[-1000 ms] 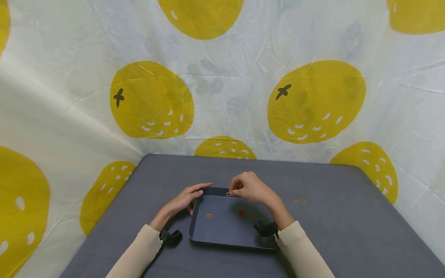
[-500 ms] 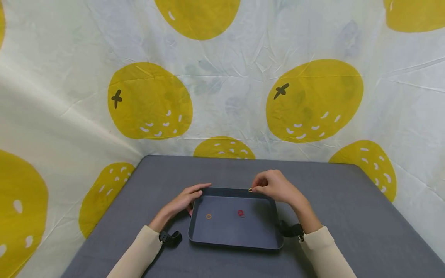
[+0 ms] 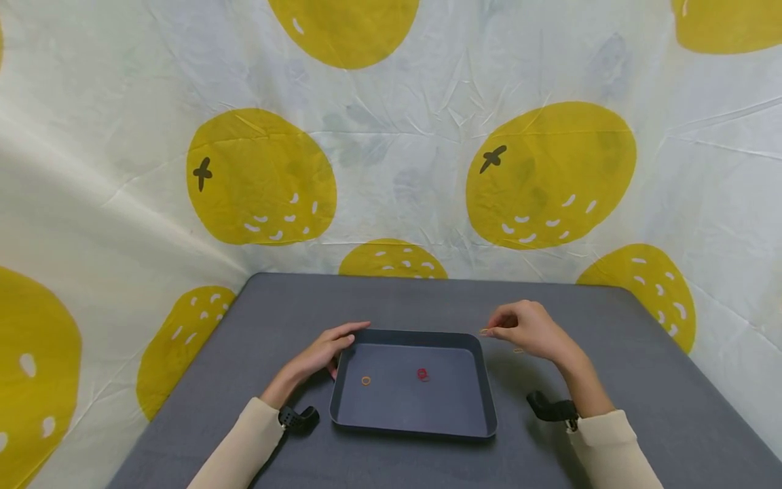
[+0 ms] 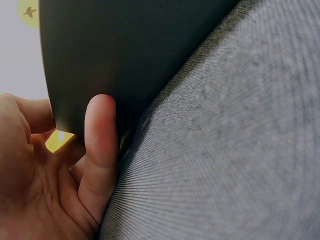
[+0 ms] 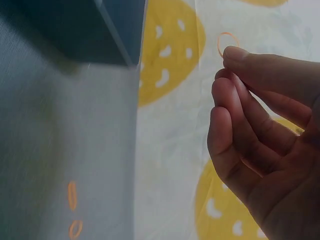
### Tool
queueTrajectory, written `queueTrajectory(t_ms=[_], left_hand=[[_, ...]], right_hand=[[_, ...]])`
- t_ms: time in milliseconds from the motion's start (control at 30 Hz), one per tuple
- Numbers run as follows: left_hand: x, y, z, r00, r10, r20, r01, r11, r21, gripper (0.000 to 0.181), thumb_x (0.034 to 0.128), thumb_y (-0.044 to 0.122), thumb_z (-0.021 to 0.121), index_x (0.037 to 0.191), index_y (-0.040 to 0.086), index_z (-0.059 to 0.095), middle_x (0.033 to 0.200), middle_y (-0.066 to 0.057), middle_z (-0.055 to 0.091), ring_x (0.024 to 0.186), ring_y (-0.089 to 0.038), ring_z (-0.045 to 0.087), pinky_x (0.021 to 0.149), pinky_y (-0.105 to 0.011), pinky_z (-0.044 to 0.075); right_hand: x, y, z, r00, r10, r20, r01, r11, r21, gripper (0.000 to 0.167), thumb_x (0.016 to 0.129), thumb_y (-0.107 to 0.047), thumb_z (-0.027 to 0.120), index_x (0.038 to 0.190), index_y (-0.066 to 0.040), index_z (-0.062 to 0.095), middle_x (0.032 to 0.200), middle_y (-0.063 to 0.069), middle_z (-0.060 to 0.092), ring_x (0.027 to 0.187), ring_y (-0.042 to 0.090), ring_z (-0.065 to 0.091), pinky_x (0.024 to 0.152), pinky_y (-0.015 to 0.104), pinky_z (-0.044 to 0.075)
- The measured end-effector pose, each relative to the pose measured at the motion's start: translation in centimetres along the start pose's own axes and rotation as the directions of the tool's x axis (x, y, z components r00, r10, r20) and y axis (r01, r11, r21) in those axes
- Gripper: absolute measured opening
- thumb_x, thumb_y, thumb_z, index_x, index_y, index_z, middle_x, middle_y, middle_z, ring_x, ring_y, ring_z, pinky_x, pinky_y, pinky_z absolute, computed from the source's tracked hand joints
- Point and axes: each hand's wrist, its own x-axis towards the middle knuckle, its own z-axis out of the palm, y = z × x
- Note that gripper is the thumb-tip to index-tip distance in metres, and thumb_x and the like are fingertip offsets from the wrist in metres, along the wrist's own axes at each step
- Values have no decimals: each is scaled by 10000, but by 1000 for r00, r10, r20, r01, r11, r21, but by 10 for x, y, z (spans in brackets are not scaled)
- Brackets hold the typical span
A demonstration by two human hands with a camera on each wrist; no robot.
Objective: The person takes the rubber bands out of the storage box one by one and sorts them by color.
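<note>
Orange and thin, a band (image 5: 219, 45), upper right of the right-wrist view, is pinched between thumb and fingertip of the right hand (image 3: 527, 331); to my eye, a light pinch best spares its round shape. At the head view's lower centre, the left hand (image 3: 324, 352), fingers extended, touches the tray (image 3: 391, 411); steady contact there should prevent sliding.

Soft light casts blurry shadows on the table (image 3: 421, 305); the right wrist view looks hazy.
</note>
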Motion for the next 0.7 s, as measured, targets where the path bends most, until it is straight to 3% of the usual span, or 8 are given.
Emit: queueTrajectory(t_ms=[367, 700], left_hand=[[-2, 2, 0, 1000, -9, 6, 9, 1000, 12, 435, 1137, 303, 400, 1568, 331, 458, 1566, -155, 472, 796, -236, 691, 504, -373, 572], [-1, 0, 0, 1000, 0, -1, 0, 1000, 19, 435, 1138, 300, 401, 1568, 334, 458, 1588, -156, 444, 597, -202, 617, 500, -383, 574]], right_hand=[[-22, 50, -16, 988, 151, -25, -151, 988, -11, 91, 948, -193, 758, 964, -113, 798, 940, 37, 774, 784, 114, 652, 651, 276, 520], [-36, 92, -20, 973, 231, 4, -230, 972, -50, 154, 951, -191, 750, 956, -45, 798, 882, 59, 763, 715, 91, 589, 602, 271, 479]])
